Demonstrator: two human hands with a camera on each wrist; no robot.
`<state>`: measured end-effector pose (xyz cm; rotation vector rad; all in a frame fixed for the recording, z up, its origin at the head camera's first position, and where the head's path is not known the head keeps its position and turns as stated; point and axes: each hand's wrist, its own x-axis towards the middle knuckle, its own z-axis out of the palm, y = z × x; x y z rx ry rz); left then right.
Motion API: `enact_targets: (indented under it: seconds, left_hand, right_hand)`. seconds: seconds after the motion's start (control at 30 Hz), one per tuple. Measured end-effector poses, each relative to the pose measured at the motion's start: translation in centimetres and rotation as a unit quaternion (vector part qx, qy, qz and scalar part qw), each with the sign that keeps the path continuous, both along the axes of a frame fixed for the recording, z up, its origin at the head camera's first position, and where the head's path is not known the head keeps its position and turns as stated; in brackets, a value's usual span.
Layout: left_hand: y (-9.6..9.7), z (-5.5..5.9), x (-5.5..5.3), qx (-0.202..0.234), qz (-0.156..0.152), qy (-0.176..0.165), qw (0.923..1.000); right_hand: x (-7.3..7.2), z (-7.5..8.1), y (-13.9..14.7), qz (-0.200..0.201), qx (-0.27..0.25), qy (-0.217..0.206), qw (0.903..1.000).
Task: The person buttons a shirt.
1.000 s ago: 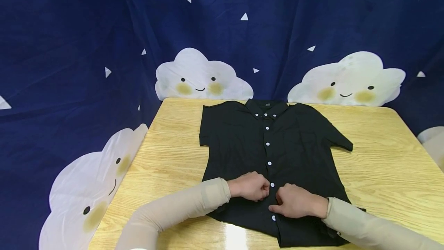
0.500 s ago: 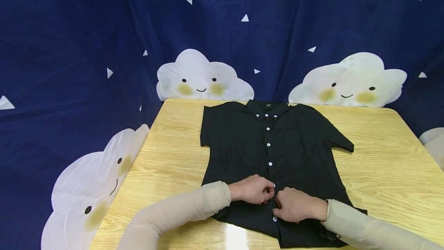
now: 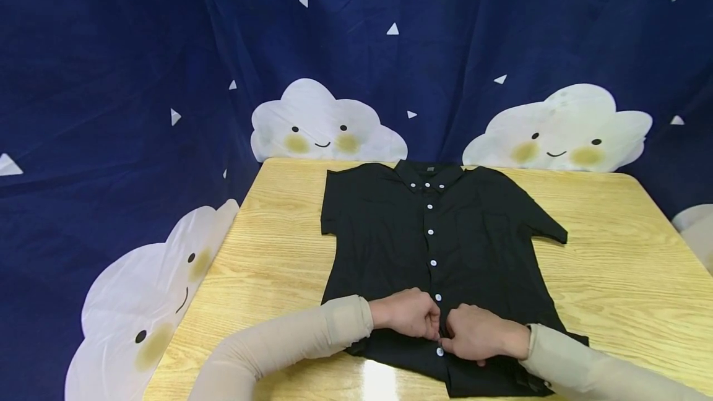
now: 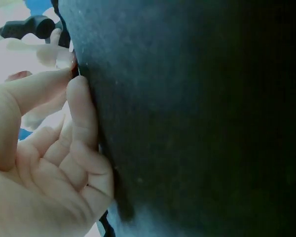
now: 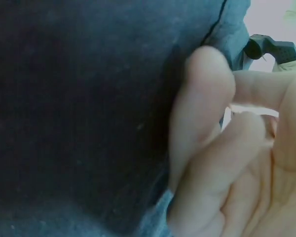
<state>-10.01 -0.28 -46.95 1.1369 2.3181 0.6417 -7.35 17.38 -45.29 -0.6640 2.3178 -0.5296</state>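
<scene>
A black short-sleeved button-up shirt [image 3: 379, 234] lies spread front side up, its collar at the far side. White buttons run down its front. Near the lower hem, my left hand [image 3: 411, 313] pinches the front edge with thumb and fingertips, just above the lowest white button [image 3: 440, 351]. My right hand [image 3: 480, 333] is curled close beside it, thumb and index finger pinching the same edge of the shirt. The fingertips of both hands nearly meet. In the left wrist view, dark cloth [image 4: 177, 108] fills the right side; the right wrist view has my index finger [image 5: 207, 74] against the cloth.
The shirt is on a light wooden table [image 3: 284, 221], with wood surface on both sides of it. Behind and to the left hangs a dark blue curtain [image 3: 356, 48] printed with white smiling clouds [image 3: 328, 116] and small triangles.
My left hand has moved down the front from the button above to the lowest one, meeting my right hand. The right hand has shifted slightly downward. The shirt stays in place.
</scene>
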Motion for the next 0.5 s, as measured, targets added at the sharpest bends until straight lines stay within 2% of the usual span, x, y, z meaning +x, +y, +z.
enact_targets:
  seconds: [0.1, 0.23, 0.37, 0.5]
  left_hand:
    - [0.07, 0.04, 0.16, 0.006, -0.005, -0.002, 1.0000]
    - [0.20, -0.02, 0.37, 0.008, -0.020, 0.027, 0.9994]
    - [0.43, -0.11, 0.75, -0.005, -0.042, 0.053, 0.9977]
    - [0.70, -0.20, 1.03, -0.018, -0.060, 0.054, 0.9966]
  right_hand:
    - [0.04, 0.05, 0.19, -0.001, -0.015, -0.028, 0.9995]
    - [0.00, -0.12, 0.44, -0.002, -0.035, -0.053, 0.9980]
    - [0.07, -0.39, 0.63, -0.005, -0.046, -0.063, 0.9970]
    - [0.20, -0.49, 0.72, -0.003, -0.053, -0.064, 0.9965]
